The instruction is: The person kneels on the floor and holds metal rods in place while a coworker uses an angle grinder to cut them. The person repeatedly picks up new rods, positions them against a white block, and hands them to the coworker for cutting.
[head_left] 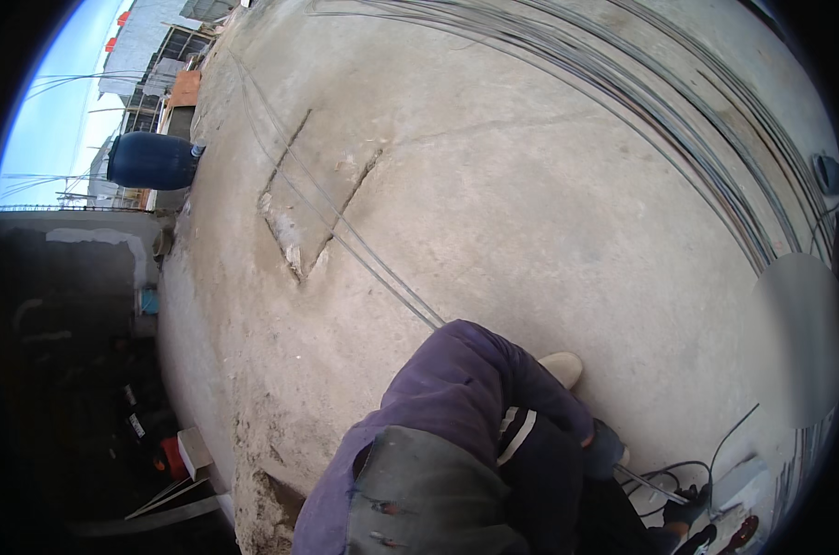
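Note:
Two long thin steel rods (368, 257) run from the upper left across the concrete, pass behind my purple-sleeved left arm and come out again at the lower right. My left hand (604, 450), in a dark grey glove, is closed around them beside my knee. Farther along, at the rods' lower-right end, my right hand (685, 507) in a dark glove is closed on them; its fingers are small and shadowed. A looped black cable (664, 474) lies around this end, next to a grey flat block (737, 483).
A large bundle of long steel rods (641, 102) curves along the upper right. Broken cracks (299, 264) mark the concrete floor. A dark blue barrel (151, 161) stands at the far left edge. At lower left are a white box (194, 451) and a rough broken hole (276, 495).

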The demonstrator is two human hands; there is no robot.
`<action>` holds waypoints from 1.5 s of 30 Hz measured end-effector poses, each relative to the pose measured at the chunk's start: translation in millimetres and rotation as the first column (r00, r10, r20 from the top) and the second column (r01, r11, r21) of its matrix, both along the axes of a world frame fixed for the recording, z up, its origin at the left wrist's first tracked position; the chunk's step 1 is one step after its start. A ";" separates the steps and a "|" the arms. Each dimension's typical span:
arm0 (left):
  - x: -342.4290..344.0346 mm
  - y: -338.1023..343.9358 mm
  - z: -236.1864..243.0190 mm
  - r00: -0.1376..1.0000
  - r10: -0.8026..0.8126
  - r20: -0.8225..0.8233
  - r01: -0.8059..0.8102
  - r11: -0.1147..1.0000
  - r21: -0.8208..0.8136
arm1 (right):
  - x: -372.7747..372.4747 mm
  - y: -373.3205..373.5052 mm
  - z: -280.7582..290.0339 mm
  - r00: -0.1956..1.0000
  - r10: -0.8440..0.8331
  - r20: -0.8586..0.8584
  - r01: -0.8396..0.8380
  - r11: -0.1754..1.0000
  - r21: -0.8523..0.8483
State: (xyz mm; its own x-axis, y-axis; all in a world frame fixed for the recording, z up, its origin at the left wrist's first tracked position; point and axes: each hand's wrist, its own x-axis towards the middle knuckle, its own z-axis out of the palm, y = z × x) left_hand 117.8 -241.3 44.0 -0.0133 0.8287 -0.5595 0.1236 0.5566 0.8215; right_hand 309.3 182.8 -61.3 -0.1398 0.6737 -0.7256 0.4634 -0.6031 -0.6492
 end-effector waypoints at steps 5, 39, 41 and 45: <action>-2.3 2.2 -7.5 0.999 -0.015 0.051 0.016 1.000 -0.003 | 0.5 -0.1 6.2 1.000 -0.001 -0.006 0.001 1.000 -0.029; -8.0 -4.7 7.0 1.000 -0.009 0.013 0.009 1.000 -0.025 | -21.3 -18.7 26.6 0.987 -0.155 0.048 0.159 0.983 -0.096; -9.2 -4.2 7.4 1.000 -0.008 0.022 0.009 1.000 -0.025 | -25.7 -24.8 30.3 0.986 -0.157 0.059 0.162 0.983 -0.090; -11.9 -6.1 10.9 1.000 0.011 0.022 -0.010 1.000 -0.009 | -19.1 -20.6 25.5 0.987 -0.152 0.059 0.156 0.985 -0.079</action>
State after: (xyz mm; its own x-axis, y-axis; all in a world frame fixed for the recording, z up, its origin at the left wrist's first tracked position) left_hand 105.9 -247.4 54.8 -0.0097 0.8237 -0.5669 0.0996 0.5649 0.8191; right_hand 290.2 162.2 -35.8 0.0008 0.6217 -0.7833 0.3928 -0.7205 -0.5715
